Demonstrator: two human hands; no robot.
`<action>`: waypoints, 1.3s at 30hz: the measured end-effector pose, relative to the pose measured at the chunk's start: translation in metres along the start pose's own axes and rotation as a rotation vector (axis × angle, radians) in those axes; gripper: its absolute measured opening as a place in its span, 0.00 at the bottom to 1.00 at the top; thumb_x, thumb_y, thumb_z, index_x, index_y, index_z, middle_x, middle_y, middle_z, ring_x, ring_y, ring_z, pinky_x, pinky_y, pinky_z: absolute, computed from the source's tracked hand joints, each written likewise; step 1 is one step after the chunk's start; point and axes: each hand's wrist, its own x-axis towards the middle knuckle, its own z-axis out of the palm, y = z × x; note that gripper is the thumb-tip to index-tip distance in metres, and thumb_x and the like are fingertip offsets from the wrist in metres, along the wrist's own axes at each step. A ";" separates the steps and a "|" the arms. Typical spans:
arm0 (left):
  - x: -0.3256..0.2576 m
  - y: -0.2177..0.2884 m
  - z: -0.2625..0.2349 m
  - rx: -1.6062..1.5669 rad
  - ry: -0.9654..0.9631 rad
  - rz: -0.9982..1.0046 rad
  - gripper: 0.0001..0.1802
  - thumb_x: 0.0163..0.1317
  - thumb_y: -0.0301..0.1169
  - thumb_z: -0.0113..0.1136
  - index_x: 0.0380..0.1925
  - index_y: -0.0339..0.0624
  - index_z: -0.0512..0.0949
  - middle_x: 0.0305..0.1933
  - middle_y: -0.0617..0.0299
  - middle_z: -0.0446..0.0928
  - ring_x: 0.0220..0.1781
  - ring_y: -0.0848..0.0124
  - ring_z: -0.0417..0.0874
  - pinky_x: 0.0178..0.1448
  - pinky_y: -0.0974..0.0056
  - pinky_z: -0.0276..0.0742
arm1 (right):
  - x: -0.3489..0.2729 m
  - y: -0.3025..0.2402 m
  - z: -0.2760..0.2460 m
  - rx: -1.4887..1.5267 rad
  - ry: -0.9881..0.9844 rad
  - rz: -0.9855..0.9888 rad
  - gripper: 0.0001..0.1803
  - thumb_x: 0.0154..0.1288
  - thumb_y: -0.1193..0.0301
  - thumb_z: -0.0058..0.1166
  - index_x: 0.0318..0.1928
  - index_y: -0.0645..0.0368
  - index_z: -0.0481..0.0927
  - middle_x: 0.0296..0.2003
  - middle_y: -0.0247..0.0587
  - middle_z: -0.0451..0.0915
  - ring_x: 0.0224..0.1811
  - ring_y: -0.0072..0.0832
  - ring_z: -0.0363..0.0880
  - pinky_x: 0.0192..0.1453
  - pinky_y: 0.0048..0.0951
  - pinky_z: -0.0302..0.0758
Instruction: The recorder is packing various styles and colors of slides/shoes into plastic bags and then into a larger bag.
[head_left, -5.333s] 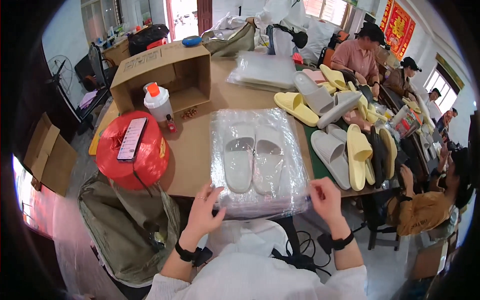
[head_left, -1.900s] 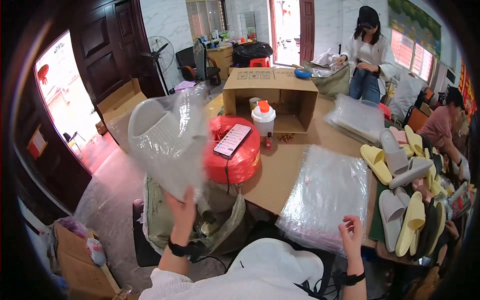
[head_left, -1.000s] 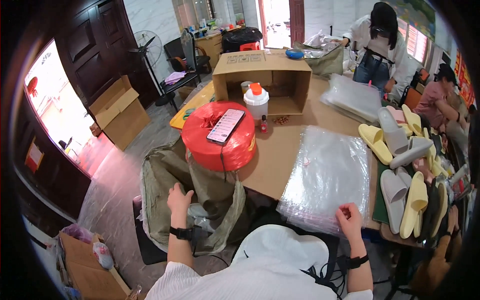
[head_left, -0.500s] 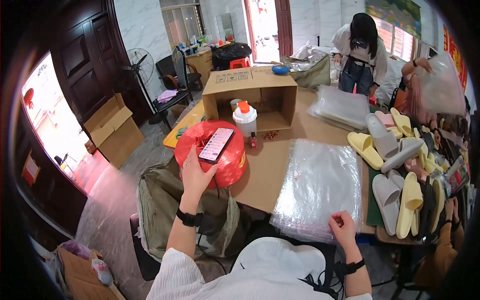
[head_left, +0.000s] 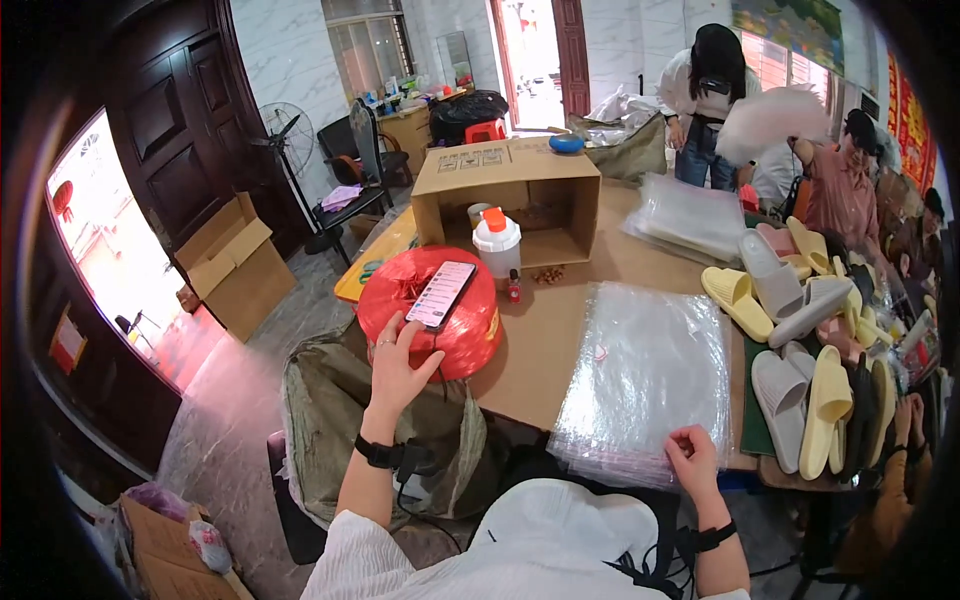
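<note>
1 bare left hand (head_left: 399, 370), fingers loosely spread and gripping nothing, reaches to the near edge of a flat, black-edged smartphone (head_left: 442, 294) lying on a round roll of shiny red plastic (head_left: 472, 338); contact is uncertain. The bare right hand (head_left: 693, 458), fingers curled toward the thumb, is at the near right corner of stacked clear plastic bags (head_left: 645, 372); whether it grips 1, I cannot tell. They lie on the brown cardboard-topped bench (head_left: 536, 350), left of gray and pale-yellow ribbed slippers (head_left: 826, 400).
</note>
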 end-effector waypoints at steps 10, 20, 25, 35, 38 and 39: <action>0.006 0.006 0.009 -0.012 0.082 -0.049 0.26 0.55 0.43 0.70 0.51 0.44 0.77 0.67 0.35 0.67 0.65 0.42 0.71 0.67 0.47 0.68 | -0.002 -0.001 0.000 -0.001 0.019 -0.012 0.06 0.58 0.77 0.63 0.35 0.62 0.79 0.30 0.39 0.78 0.32 0.27 0.78 0.35 0.27 0.74; 0.007 0.008 0.010 0.002 0.050 -0.075 0.24 0.55 0.43 0.70 0.48 0.44 0.80 0.67 0.34 0.67 0.64 0.41 0.72 0.66 0.47 0.69 | -0.002 -0.001 0.000 -0.006 0.019 -0.026 0.06 0.57 0.77 0.63 0.34 0.63 0.79 0.30 0.41 0.78 0.31 0.29 0.78 0.36 0.29 0.75; 0.011 0.006 0.013 0.029 0.028 -0.055 0.27 0.54 0.46 0.70 0.51 0.45 0.80 0.68 0.33 0.65 0.65 0.40 0.71 0.67 0.46 0.68 | 0.001 0.001 0.001 -0.011 0.020 -0.022 0.06 0.58 0.77 0.63 0.35 0.63 0.79 0.30 0.40 0.78 0.31 0.29 0.78 0.37 0.29 0.75; 0.017 0.047 0.011 -0.026 0.170 0.013 0.51 0.51 0.46 0.73 0.72 0.39 0.59 0.71 0.40 0.64 0.71 0.44 0.65 0.73 0.46 0.60 | -0.004 0.006 -0.012 0.095 -0.069 0.168 0.08 0.60 0.73 0.65 0.38 0.62 0.81 0.32 0.36 0.80 0.34 0.22 0.79 0.39 0.25 0.76; 0.007 0.085 0.009 -0.120 0.182 0.176 0.41 0.52 0.38 0.73 0.65 0.37 0.67 0.67 0.45 0.68 0.69 0.46 0.67 0.72 0.46 0.63 | 0.006 -0.005 -0.016 0.266 -0.214 0.289 0.11 0.64 0.70 0.65 0.42 0.62 0.81 0.34 0.34 0.82 0.37 0.19 0.80 0.40 0.24 0.77; 0.003 0.099 0.015 -0.214 0.098 0.224 0.39 0.53 0.37 0.72 0.64 0.38 0.69 0.66 0.45 0.69 0.68 0.46 0.68 0.71 0.46 0.63 | 0.007 -0.008 -0.018 0.251 -0.181 0.302 0.11 0.64 0.70 0.65 0.42 0.62 0.81 0.34 0.34 0.82 0.37 0.19 0.80 0.40 0.24 0.77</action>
